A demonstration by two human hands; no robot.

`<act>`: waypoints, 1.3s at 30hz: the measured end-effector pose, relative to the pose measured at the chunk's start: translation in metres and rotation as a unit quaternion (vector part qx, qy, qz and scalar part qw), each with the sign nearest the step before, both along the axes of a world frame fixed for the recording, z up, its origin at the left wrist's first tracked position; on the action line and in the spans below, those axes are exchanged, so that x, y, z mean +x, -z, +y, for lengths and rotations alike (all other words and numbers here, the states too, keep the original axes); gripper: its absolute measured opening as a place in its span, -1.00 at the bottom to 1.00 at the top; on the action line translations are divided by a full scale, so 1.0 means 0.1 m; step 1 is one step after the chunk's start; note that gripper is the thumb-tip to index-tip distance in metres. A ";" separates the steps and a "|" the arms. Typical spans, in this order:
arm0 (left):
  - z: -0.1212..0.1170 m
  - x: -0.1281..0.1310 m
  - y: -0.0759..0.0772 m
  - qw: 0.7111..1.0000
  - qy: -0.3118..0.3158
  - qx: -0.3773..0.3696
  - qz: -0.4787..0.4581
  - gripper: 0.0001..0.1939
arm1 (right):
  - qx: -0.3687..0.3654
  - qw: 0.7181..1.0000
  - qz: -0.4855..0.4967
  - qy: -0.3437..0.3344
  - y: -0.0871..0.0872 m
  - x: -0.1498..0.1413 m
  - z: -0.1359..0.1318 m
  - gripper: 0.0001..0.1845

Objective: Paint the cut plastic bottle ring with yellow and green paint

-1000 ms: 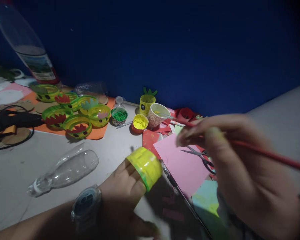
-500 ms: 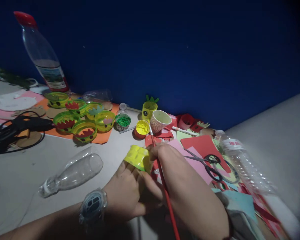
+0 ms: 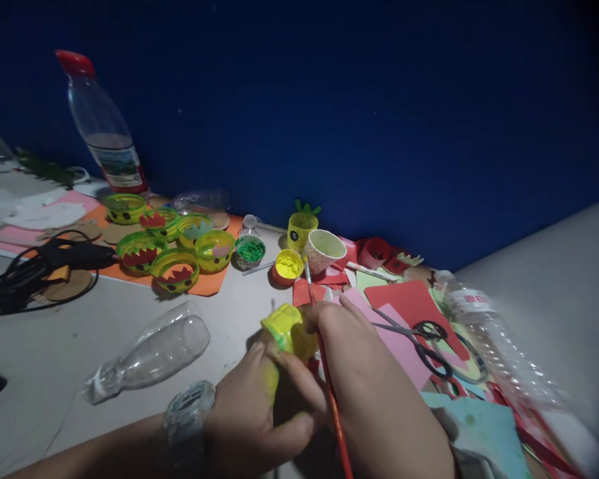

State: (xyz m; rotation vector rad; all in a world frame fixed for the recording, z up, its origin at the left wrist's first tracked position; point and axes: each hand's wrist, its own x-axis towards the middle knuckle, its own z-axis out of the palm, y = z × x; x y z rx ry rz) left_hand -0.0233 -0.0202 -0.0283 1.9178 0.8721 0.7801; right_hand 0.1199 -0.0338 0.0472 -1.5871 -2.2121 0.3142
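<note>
Left hand (image 3: 249,412) has its fingers wrapped on a small yellow cup (image 3: 282,322), green showing along the near edge. Honestly can't tell if any fingertips are tucked inside it. That thumb sticks out lower down, pointing right, and there's a chunky watch (image 3: 192,402) on the wrist behind those fingers.

Right hand (image 3: 362,372) is gripping a red brush (image 3: 335,419), handle running back toward the wearer. Its fingertips are right up at the cup's right side, so the cup basically sits between the two sets of fingers. Bristle end points up and away from them, near a tub of yellow paint (image 3: 284,282) and a patterned paper cup (image 3: 322,258); touching or not, no clue.

Just left of that paint and beyond the left fingers is a tub of green paint (image 3: 249,265). Further left of those fingers: decorated bowls (image 3: 214,251) on orange paper (image 3: 210,286), plus a clear bottle (image 3: 162,352) on its side, nearer, on the counter (image 3: 100,332). To the right of the right fingers there's scissors (image 3: 436,362) with their blades over pink paper (image 3: 399,359), then another clear bottle (image 3: 504,352) leaning out past them.
</note>
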 end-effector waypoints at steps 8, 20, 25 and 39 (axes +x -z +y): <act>0.07 -0.10 0.01 0.997 0.039 0.037 -0.046 -0.13 | -0.012 0.997 0.064 0.031 -0.23 0.17 0.16 -0.81; -0.05 0.15 0.45 0.985 -0.031 -0.035 0.167 -0.64 | -0.042 0.979 0.179 -0.087 0.07 0.06 1.40 -0.65; -0.01 0.16 0.40 0.979 -0.044 -0.047 0.194 -0.55 | -0.034 0.984 0.148 -0.096 0.24 -0.16 1.56 -0.64; -0.02 0.09 0.75 0.994 -0.031 -0.006 0.105 -0.48 | 0.071 0.943 0.324 -0.040 -0.30 0.10 0.71 -0.74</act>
